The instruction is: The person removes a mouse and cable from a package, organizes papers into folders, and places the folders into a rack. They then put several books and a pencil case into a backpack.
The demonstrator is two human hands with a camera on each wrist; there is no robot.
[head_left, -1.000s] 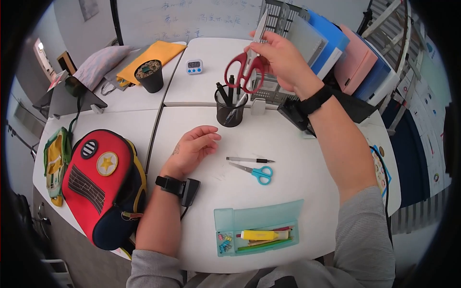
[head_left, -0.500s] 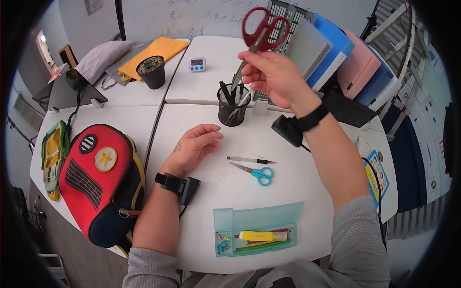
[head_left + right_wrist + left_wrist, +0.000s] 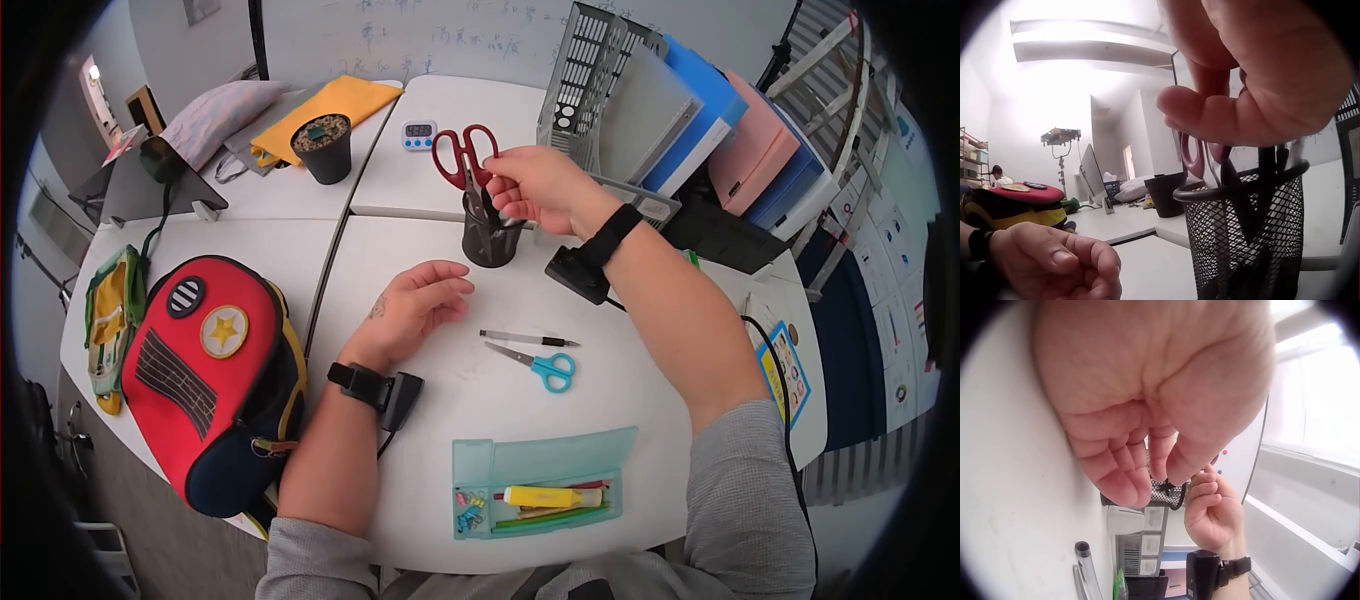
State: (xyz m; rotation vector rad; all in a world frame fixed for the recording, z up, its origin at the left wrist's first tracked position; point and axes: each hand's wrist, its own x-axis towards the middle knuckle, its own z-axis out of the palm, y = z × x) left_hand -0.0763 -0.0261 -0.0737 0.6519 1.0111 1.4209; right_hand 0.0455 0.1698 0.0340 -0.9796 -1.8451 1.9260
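Observation:
My right hand (image 3: 545, 190) pinches the handle of a pair of dark red scissors (image 3: 450, 175). They point blades down into the black mesh pen holder (image 3: 488, 245), where several dark pens also stand. In the right wrist view the blades pass inside the rim of the holder (image 3: 1244, 215), partly hidden by my fingers. My left hand (image 3: 415, 305) lies on the white table in front of the holder, fingers loosely bent and holding nothing. A pen (image 3: 525, 338) and teal-handled scissors (image 3: 550, 372) lie on the table to its right.
A teal pencil case (image 3: 545, 455) lies open near the front edge, with a yellow highlighter (image 3: 550, 497) inside. To the left sits a red backpack (image 3: 205, 370). Behind are a potted plant (image 3: 325, 160), a timer (image 3: 418, 136) and a grey file rack (image 3: 575, 100) with folders.
My right hand first held the red scissors handles down, then turned them handles up above the pen holder. It has since lowered them, blades into the holder. My left hand stays put.

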